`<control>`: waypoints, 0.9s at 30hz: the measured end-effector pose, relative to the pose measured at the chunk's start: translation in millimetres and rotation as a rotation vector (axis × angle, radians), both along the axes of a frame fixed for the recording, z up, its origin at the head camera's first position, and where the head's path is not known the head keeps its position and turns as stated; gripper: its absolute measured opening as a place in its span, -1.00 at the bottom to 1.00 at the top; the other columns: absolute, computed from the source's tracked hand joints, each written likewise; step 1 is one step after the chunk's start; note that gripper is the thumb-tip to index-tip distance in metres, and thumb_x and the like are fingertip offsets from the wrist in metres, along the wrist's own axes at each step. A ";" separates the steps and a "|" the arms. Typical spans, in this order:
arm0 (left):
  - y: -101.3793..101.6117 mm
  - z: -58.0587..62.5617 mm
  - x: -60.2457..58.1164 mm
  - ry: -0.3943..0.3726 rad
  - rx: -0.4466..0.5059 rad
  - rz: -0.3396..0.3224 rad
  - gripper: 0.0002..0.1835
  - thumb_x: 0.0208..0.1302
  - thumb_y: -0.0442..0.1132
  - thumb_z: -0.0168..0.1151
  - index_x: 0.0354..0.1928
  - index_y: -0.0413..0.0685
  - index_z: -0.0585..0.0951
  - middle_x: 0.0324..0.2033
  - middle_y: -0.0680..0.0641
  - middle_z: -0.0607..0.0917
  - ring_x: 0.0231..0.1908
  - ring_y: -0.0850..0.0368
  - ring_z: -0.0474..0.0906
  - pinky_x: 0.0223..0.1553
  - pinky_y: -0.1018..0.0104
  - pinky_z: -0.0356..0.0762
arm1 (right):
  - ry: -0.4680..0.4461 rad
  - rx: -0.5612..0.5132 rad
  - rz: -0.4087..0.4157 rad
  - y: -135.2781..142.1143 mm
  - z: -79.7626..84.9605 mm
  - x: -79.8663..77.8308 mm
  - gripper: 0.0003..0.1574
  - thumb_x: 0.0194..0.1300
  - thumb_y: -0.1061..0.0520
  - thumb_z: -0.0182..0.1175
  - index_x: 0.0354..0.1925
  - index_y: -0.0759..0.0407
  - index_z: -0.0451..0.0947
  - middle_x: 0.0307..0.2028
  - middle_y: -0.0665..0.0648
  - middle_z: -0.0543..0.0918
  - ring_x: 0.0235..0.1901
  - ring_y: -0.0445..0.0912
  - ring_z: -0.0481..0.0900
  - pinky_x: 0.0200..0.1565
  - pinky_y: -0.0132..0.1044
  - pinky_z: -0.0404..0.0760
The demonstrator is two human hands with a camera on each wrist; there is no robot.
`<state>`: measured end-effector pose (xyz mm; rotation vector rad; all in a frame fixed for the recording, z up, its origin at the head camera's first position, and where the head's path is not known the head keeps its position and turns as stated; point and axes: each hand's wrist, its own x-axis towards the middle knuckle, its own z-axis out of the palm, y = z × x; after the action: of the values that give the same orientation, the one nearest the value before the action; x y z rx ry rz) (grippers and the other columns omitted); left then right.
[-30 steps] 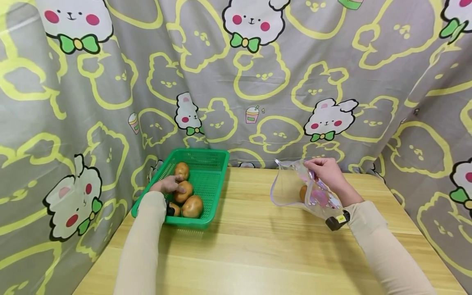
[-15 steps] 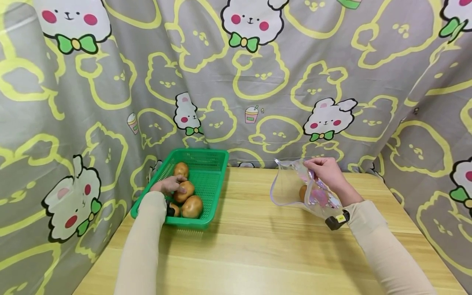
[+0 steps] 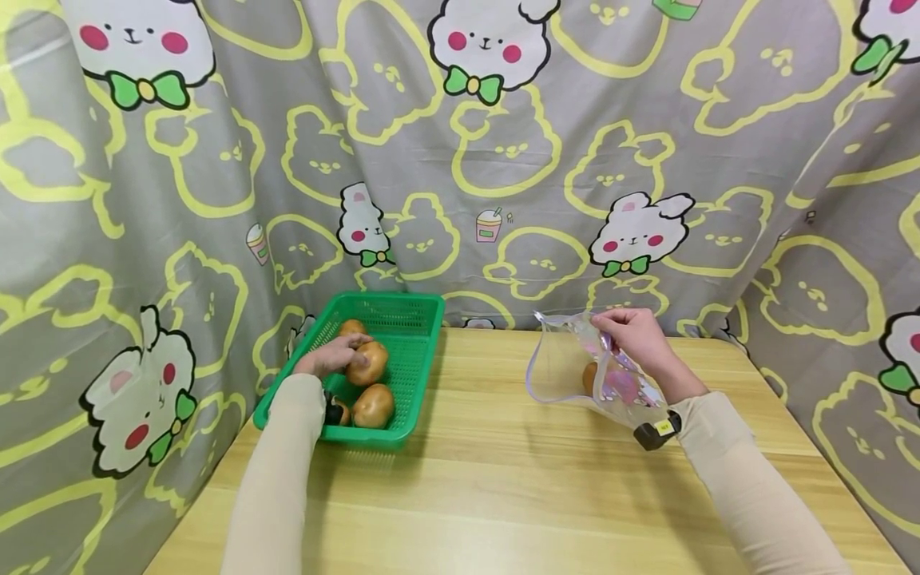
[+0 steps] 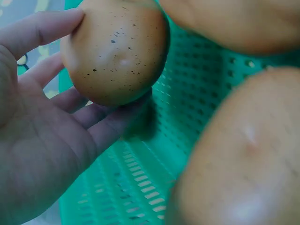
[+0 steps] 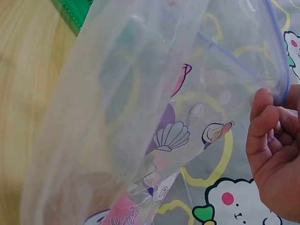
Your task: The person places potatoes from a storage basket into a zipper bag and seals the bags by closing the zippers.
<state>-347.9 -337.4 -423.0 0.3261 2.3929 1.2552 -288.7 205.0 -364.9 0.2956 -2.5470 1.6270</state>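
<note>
My left hand (image 3: 332, 356) grips a round orange-brown fruit (image 3: 368, 364) inside the green plastic basket (image 3: 429, 351). Dark specks dot its skin in the left wrist view, where my thumb and fingers curl round the fruit (image 4: 117, 54). Other such fruits lie about it: one behind (image 3: 352, 327), a fruit in front (image 3: 374, 407) and another partly hidden by the black wrist camera. At the right, my right hand (image 3: 636, 337) pinches the purple-edged rim of a clear printed zip bag (image 3: 557, 367). Through the bag shows a brown fruit (image 3: 589, 378), partly covered by the print.
A light wooden table (image 3: 474, 479) bears the basket at the left and the bag at the right. Behind and on both sides hangs a grey curtain (image 3: 431, 160) with cartoon figures. A black wrist camera (image 3: 656, 431) sits on my right wrist, below the bag.
My left hand has lifted the fruit slightly and brought it a little to the right, partly covering the rear one. The right hand and bag have stayed in place.
</note>
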 end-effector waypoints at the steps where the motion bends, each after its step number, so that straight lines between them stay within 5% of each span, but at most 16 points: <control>1: 1.2 2.5 -0.7 0.020 -0.008 -0.002 -0.27 0.15 -0.35 0.15 0.37 -0.33 0.14 0.28 -0.41 0.18 0.02 -0.20 0.38 -0.08 0.08 0.46 | 0.003 0.005 -0.002 0.3 -1.2 -0.9 -0.55 0.35 0.04 0.16 -0.17 0.48 0.60 -0.72 0.00 0.48 -0.72 -0.16 0.39 -0.63 -0.31 0.45; 12: 25.8 32.3 -1.7 0.114 -0.001 -0.001 -0.32 0.24 -0.32 0.12 0.39 -0.19 0.17 0.23 -0.38 0.28 0.05 -0.23 0.35 -0.12 0.09 0.45 | 0.004 0.013 -0.013 -1.9 -2.0 -0.5 -0.49 0.33 -0.06 0.17 -0.18 0.42 0.63 -0.73 0.01 0.47 -0.72 -0.16 0.38 -0.63 -0.28 0.43; 18: 48.9 48.6 4.2 0.220 -0.035 -0.034 -0.37 0.28 -0.29 0.10 0.37 -0.23 0.19 0.23 -0.37 0.29 0.10 -0.23 0.32 0.02 -0.01 0.35 | 0.001 0.010 -0.003 -0.9 -3.2 -1.3 -0.47 0.33 -0.06 0.17 -0.17 0.44 0.62 -0.72 0.01 0.47 -0.72 -0.16 0.38 -0.64 -0.28 0.43; 23: 71.5 63.8 16.4 0.242 0.034 -0.041 -0.38 0.32 -0.27 0.13 0.38 -0.22 0.20 0.27 -0.35 0.26 0.13 -0.21 0.32 0.08 -0.04 0.32 | 0.001 -0.003 -0.005 -1.9 -2.8 -1.5 -0.48 0.33 -0.03 0.18 -0.17 0.48 0.60 -0.73 0.03 0.47 -0.73 -0.16 0.37 -0.64 -0.28 0.43; 27: 93.5 87.8 37.8 0.229 0.083 -0.056 -0.38 0.35 -0.27 0.12 0.38 -0.27 0.17 0.25 -0.37 0.27 0.14 -0.23 0.31 0.09 -0.05 0.33 | -0.009 -0.011 -0.001 -3.4 1.0 1.1 -0.52 0.35 0.02 0.16 -0.16 0.50 0.59 -0.72 0.04 0.48 -0.73 -0.18 0.37 -0.65 -0.30 0.43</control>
<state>-310.1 -243.8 -335.2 0.5874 2.5039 1.3577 -287.6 201.5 -363.9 0.2867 -2.5436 1.6451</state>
